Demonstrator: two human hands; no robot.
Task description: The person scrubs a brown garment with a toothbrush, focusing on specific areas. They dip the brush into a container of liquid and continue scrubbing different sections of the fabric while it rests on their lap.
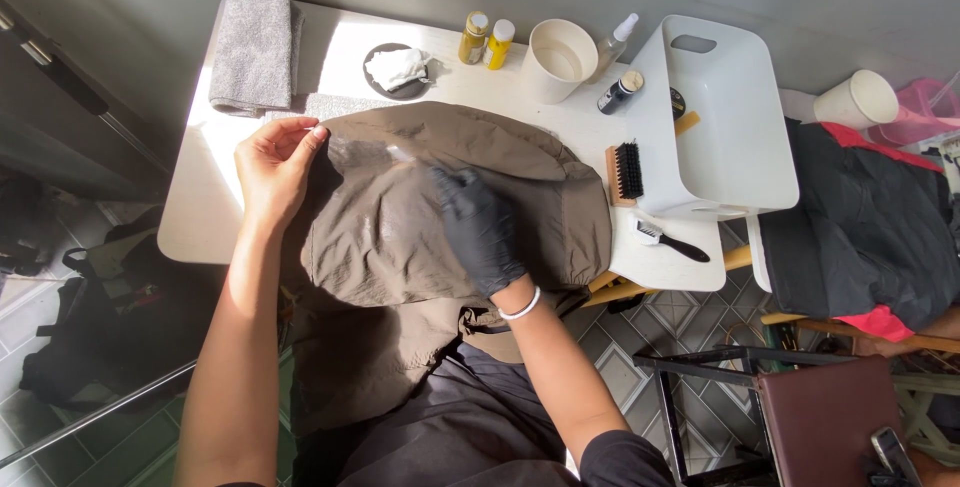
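Looking down, I saw the brown garment (400, 217) spread across the desk (200, 217), its long axis running nine to three. My right hand (478, 227), in a black glove, lay nearer its middle, fingers loosely curled and pressing the cloth. My bare left hand (272, 165), at about ten o'clock from it, pinched the garment's edge between fingertips.

wht table (190, 227) | brn garment (440, 207) | gry towel (255, 37) | cup (562, 59) | wht bin (715, 127) | brush (626, 173)
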